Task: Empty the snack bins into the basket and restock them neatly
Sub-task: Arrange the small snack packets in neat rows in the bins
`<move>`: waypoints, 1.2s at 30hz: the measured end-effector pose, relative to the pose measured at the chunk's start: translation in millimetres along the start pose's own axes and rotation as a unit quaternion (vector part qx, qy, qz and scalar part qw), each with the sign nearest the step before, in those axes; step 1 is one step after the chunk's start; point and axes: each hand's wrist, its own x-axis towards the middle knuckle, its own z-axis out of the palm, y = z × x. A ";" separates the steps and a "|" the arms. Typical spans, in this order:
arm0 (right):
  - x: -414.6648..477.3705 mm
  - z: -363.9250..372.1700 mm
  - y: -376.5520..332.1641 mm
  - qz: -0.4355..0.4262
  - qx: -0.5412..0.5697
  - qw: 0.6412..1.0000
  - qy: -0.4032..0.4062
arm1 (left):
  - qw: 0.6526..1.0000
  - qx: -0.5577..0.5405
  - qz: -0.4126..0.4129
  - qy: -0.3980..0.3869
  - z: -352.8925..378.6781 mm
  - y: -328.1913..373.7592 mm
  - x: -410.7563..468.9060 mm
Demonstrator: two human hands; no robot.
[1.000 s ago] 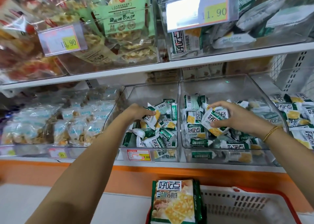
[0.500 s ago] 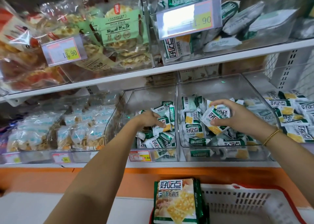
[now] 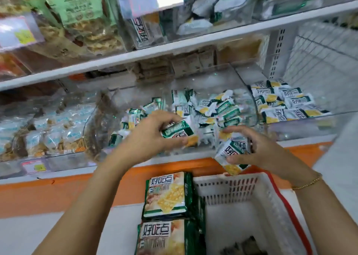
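Two hands at the front edge of the clear snack bins. Left hand: fingers curled, thumb and fingertips pinching a green-and-white packet over the middle bin's front. Right hand: fingers curled round a small bunch of packets, just above the far rim of the white basket. Behind them, loose packets lie in the bins. Motion blur: bunch count unclear.

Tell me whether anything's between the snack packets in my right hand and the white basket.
Nothing visible. The right hand grips the snack packets just above the basket's far rim, open air between. The big cracker packs sit left of that path.
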 end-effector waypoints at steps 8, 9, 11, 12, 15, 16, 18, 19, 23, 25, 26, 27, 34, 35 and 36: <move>-26.1 40.5 147.2 0.237 -0.153 0.950 -0.133 | 0.922 -0.052 -0.207 -0.322 215.8 -11.9 -31.7; -28.2 53.1 170.2 0.258 -0.181 0.938 -0.142 | 0.908 -0.053 -0.239 -0.341 244.4 -17.7 -38.6; -36.1 80.3 212.0 0.299 -0.231 0.916 -0.134 | 0.886 -0.038 -0.292 -0.358 298.9 -34.8 -53.7; -43.3 93.4 228.8 0.322 -0.236 0.909 -0.121 | 0.882 -0.022 -0.308 -0.355 319.9 -41.9 -62.1; -69.5 121.1 260.4 0.382 -0.228 0.886 -0.133 | 0.873 0.013 -0.346 -0.345 364.2 -66.3 -89.4; -77.4 126.0 268.4 0.390 -0.239 0.876 -0.153 | 0.865 0.018 -0.362 -0.347 373.9 -71.3 -97.7; -89.9 131.2 274.3 0.400 -0.249 0.865 -0.170 | 0.854 0.020 -0.402 -0.329 394.9 -82.6 -109.5; -92.7 131.4 277.2 0.404 -0.248 0.865 -0.165 | 0.848 0.004 -0.422 -0.322 400.3 -84.6 -111.6; -80.0 121.6 273.1 0.425 -0.246 0.860 -0.137 | 0.864 0.025 -0.392 -0.315 381.9 -62.2 -90.9; -61.6 106.5 255.3 0.417 -0.259 0.859 -0.143 | 0.884 -0.003 -0.357 -0.302 356.1 -41.5 -69.5; -49.7 94.5 238.2 0.402 -0.274 0.860 -0.152 | 0.897 -0.015 -0.332 -0.291 339.6 -29.1 -58.0; -36.7 80.2 214.6 0.378 -0.291 0.866 -0.149 | 0.913 -0.030 -0.303 -0.273 319.3 -15.9 -47.2; 18.0 -5.1 14.2 0.069 -0.211 0.969 0.106 | 0.984 -0.150 -0.096 0.028 118.5 29.0 0.8; 31.1 -12.2 0.5 0.033 -0.206 0.969 0.131 | 0.982 -0.147 -0.086 0.078 96.0 20.7 5.1; 47.3 -18.7 -10.0 0.001 -0.232 0.962 0.145 | 0.979 -0.139 -0.080 0.129 74.8 10.9 9.9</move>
